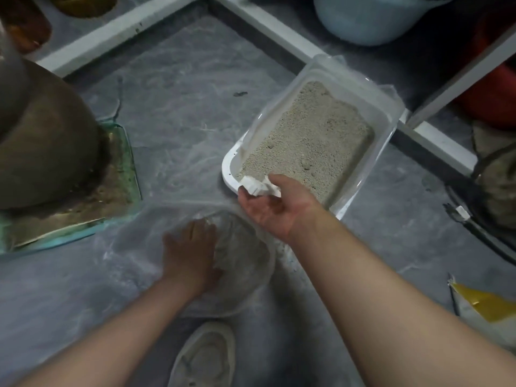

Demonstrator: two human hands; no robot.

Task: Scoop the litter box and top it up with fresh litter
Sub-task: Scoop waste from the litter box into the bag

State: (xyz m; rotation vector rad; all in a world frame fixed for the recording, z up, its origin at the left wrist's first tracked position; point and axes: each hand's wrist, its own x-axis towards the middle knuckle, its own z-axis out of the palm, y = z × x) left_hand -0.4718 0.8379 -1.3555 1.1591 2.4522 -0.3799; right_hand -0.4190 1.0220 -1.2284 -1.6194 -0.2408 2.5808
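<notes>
A white litter box [229,174] lined with clear plastic sits on the grey floor, filled with beige litter [310,135]. My right hand [275,208] is at its near corner, palm up, fingers curled round a crumpled white wad [261,187]. In front of the box lies a clear plastic bag [245,263] holding a heap of pale litter. My left hand [192,250] rests flat on that bag's left side, fingers spread.
A brown round pot [47,141] stands on a greenish glass tray [122,191] at the left. White floor rails [265,23] run behind the box. A yellow-and-white bag [483,305] lies at the right edge. My shoe [206,356] is near the bottom.
</notes>
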